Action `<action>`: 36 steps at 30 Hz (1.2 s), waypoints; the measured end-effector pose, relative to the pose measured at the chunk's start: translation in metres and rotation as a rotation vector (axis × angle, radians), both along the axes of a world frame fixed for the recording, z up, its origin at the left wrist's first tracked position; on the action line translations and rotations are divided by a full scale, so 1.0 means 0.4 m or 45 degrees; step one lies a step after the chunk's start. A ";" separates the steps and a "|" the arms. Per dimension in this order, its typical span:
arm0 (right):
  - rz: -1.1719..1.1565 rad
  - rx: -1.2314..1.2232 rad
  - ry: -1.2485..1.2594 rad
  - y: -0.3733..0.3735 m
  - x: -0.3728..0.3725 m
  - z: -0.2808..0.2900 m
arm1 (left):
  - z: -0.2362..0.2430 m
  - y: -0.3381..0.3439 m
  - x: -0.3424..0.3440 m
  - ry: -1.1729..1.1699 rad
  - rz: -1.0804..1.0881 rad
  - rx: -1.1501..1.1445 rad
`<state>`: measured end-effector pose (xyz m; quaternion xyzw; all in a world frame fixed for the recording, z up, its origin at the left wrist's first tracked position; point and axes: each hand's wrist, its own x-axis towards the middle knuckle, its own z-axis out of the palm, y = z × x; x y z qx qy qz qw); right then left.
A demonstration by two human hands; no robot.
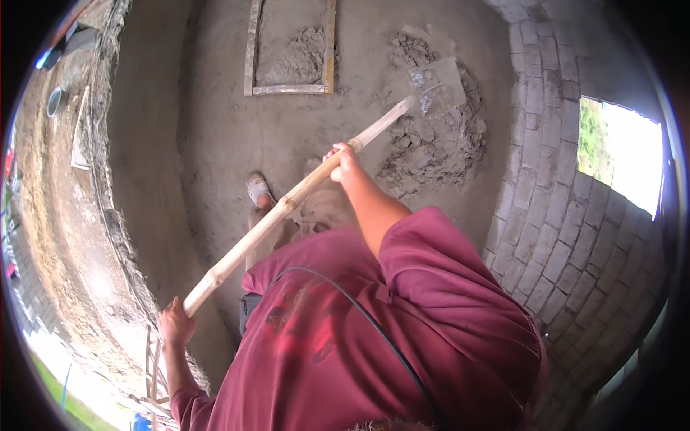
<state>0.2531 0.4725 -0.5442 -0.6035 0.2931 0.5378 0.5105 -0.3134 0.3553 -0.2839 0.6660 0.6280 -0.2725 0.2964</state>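
A shovel with a long, pale, knotted wooden handle point(269, 219) slants across in front of me. My left hand point(176, 322) is closed around the handle's end at the lower left. Farther up the shaft, my right hand point(345, 162) grips it, closer to the blade. The squarish grey blade point(447, 80) lies over a heap of wet grey mortar point(438, 147), touching or just above it; I cannot tell which. Smeared mortar coats the blade, and its edges blend into the heap.
A rectangular wooden frame point(287, 90) with mortar inside lies on the grey floor point(237, 136) ahead. On the right stands a block wall point(546, 165) with a bright window opening point(622, 154). Beyond a rough edge at left is earthen ground point(79, 237) with a round bucket point(54, 102).
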 end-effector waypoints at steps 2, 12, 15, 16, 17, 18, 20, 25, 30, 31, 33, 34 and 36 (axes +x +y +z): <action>-0.020 -0.142 0.157 -0.026 -0.096 -0.102 | 0.060 -0.004 -0.040 0.134 0.032 -0.158; 0.149 -0.435 0.627 -0.145 -0.448 -0.268 | 0.289 -0.072 -0.079 0.755 -0.052 -0.429; 0.007 -0.374 0.584 -0.087 -0.228 -0.410 | 0.090 0.041 0.152 0.698 0.043 -0.562; 0.029 -0.376 0.486 -0.040 -0.139 -0.449 | 0.016 0.029 0.201 0.630 0.016 -0.469; -0.063 -0.369 0.483 -0.005 0.014 -0.510 | -0.090 0.129 0.376 0.626 0.067 -0.534; -0.009 -0.436 0.416 0.044 0.142 -0.566 | -0.172 0.161 0.442 0.557 -0.014 -0.504; 0.104 -0.394 0.349 0.071 0.301 -0.625 | -0.283 0.197 0.526 0.369 -0.105 -0.441; 0.175 -0.491 0.214 0.015 0.281 -0.630 | -0.334 0.101 0.462 0.333 -0.015 -0.487; 0.215 -0.468 0.141 -0.071 0.213 -0.560 | -0.298 0.002 0.411 0.340 0.106 -0.588; 0.211 -0.474 0.106 -0.088 0.209 -0.553 | -0.296 -0.015 0.397 0.340 0.126 -0.567; 0.260 -0.522 0.083 -0.115 0.171 -0.514 | -0.292 -0.098 0.353 0.328 0.172 -0.539; 0.237 -0.556 0.077 -0.118 0.126 -0.466 | -0.279 -0.182 0.319 0.357 0.232 -0.511; 0.248 -0.596 0.084 -0.149 0.106 -0.435 | -0.276 -0.271 0.282 0.328 0.319 -0.459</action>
